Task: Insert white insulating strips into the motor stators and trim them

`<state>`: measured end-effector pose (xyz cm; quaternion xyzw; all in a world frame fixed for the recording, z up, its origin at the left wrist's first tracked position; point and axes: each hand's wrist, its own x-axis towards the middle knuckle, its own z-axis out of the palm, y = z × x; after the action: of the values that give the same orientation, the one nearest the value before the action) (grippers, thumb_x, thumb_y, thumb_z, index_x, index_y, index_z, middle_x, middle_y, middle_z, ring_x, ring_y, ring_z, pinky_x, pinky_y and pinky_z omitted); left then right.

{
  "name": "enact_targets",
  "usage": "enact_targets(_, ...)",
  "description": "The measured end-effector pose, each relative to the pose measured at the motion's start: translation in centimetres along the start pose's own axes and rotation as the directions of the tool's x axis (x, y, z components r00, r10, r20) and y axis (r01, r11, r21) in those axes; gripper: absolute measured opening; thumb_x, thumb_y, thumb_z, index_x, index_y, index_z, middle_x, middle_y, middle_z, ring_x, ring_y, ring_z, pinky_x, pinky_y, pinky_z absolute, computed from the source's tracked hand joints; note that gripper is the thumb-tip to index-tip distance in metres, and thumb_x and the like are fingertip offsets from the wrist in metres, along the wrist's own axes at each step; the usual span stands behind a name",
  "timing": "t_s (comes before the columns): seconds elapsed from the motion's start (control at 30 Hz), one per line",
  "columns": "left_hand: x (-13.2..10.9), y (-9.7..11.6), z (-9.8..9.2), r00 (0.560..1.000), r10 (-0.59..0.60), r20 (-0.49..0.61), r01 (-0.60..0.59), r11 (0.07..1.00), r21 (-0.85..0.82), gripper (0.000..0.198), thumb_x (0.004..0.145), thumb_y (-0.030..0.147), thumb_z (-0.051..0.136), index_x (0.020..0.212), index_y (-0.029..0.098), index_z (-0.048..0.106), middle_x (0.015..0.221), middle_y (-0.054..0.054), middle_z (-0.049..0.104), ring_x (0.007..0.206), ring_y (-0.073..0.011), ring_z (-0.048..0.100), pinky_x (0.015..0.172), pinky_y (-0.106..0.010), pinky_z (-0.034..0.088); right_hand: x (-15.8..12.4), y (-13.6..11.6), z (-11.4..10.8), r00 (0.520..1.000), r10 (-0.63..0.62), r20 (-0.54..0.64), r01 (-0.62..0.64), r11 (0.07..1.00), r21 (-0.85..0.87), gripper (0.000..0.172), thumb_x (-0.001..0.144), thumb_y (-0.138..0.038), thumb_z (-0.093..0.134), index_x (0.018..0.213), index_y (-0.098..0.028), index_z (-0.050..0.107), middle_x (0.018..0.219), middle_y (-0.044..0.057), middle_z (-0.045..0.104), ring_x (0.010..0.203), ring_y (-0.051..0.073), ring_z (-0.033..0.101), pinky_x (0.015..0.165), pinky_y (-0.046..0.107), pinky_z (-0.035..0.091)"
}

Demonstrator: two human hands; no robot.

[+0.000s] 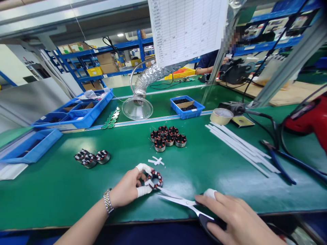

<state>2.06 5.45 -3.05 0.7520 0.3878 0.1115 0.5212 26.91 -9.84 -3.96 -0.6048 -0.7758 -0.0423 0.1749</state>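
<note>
My left hand, with white tape on its fingertips and a watch at the wrist, pinches a small ring-shaped stator with copper windings on the green mat. My right hand grips a pair of scissors by their black handle. The open blades point left at the stator, their tips just beside it. Short white tube offcuts lie just behind the stator.
A cluster of several stators sits mid-table and a smaller group at left. White tubes, a tape roll, blue-handled pliers, blue bins and an extraction funnel surround them. Another person sits far behind.
</note>
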Motion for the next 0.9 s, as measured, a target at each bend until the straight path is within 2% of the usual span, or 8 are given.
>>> enact_targets(0.13,-0.3,-0.1,1.8,0.994,-0.045,-0.097,0.057,0.992,0.117,0.046,0.066,0.032,0.064,0.104,0.018,0.043,0.064,0.005,0.049,0.056,-0.0112,0.046,0.053,-0.024,0.038,-0.1,0.4,0.2,0.999,0.037,0.022,-0.037,0.999,-0.011,0.045,0.060,-0.018,0.061,0.104,-0.028,0.055,0.088,0.002,0.068,0.075,0.021,0.066,0.061,0.030,0.055)
enact_targets(0.23,-0.8,0.3,2.1,0.994,0.008,-0.112,0.018,0.973,0.229,0.059,0.066,0.036,0.064,0.117,0.021,0.038,0.077,0.001,0.052,0.059,-0.0121,0.046,0.057,-0.026,0.040,-0.3,1.0,-0.5,0.997,0.049,0.057,-0.050,0.998,0.024,0.043,0.062,-0.018,0.059,0.104,-0.028,0.056,0.090,0.003,0.067,0.078,0.021,0.066,0.063,0.030,0.055)
enact_targets(0.3,-1.0,1.2,1.7,0.991,0.117,-0.061,-0.093,0.947,0.306,0.063,0.067,0.039,0.064,0.122,0.025,0.037,0.097,-0.005,0.053,0.063,-0.0122,0.046,0.059,-0.027,0.041,-0.3,1.1,-0.9,0.994,0.054,0.092,-0.060,0.996,0.061,0.042,0.062,-0.017,0.059,0.103,-0.027,0.057,0.089,0.003,0.067,0.079,0.020,0.065,0.064,0.030,0.055)
enact_targets(0.37,-0.9,2.5,1.1,0.974,0.225,0.039,-0.225,0.912,0.343,0.057,0.069,0.040,0.062,0.121,0.028,0.042,0.109,-0.007,0.050,0.067,-0.0129,0.047,0.062,-0.026,0.042,-0.2,1.1,-0.9,0.990,0.073,0.118,-0.084,0.992,0.092,0.041,0.063,-0.017,0.058,0.103,-0.027,0.057,0.090,0.003,0.067,0.081,0.021,0.065,0.065,0.030,0.054)
enact_targets(0.5,0.3,5.0,0.2,0.931,0.295,0.216,-0.352,0.882,0.312,0.028,0.076,0.033,0.055,0.102,0.024,0.059,0.092,-0.005,0.059,0.072,-0.0152,0.053,0.064,-0.024,0.042,0.1,0.8,-0.2,0.978,0.128,0.164,-0.153,0.976,0.153,0.041,0.065,-0.017,0.056,0.104,-0.026,0.057,0.091,0.004,0.066,0.081,0.021,0.064,0.069,0.031,0.053)
enact_targets(0.63,2.2,5.5,-0.1,0.915,0.285,0.285,-0.359,0.899,0.252,0.016,0.076,0.030,0.054,0.085,0.020,0.063,0.076,-0.002,0.064,0.072,-0.0154,0.057,0.069,-0.025,0.042,0.3,0.6,0.1,0.963,0.153,0.224,-0.207,0.948,0.241,0.039,0.065,-0.015,0.054,0.103,-0.027,0.057,0.090,0.003,0.065,0.074,0.018,0.064,0.065,0.027,0.051)
enact_targets(0.73,3.0,5.0,-0.3,0.922,0.259,0.289,-0.331,0.913,0.238,0.017,0.076,0.030,0.055,0.087,0.019,0.061,0.073,-0.002,0.066,0.065,-0.0139,0.058,0.064,-0.025,0.043,0.4,0.5,0.0,0.954,0.157,0.254,-0.226,0.936,0.272,0.040,0.065,-0.013,0.053,0.102,-0.027,0.057,0.089,0.002,0.065,0.070,0.016,0.063,0.062,0.025,0.050)
enact_targets(0.9,3.1,4.6,-0.6,0.927,0.237,0.290,-0.304,0.928,0.213,0.016,0.075,0.027,0.055,0.087,0.019,0.061,0.077,-0.002,0.067,0.070,-0.0145,0.060,0.067,-0.025,0.043,0.8,0.2,-0.2,0.967,0.110,0.229,-0.153,0.972,0.181,0.038,0.067,-0.016,0.054,0.104,-0.026,0.055,0.090,0.005,0.064,0.075,0.020,0.063,0.067,0.033,0.051)
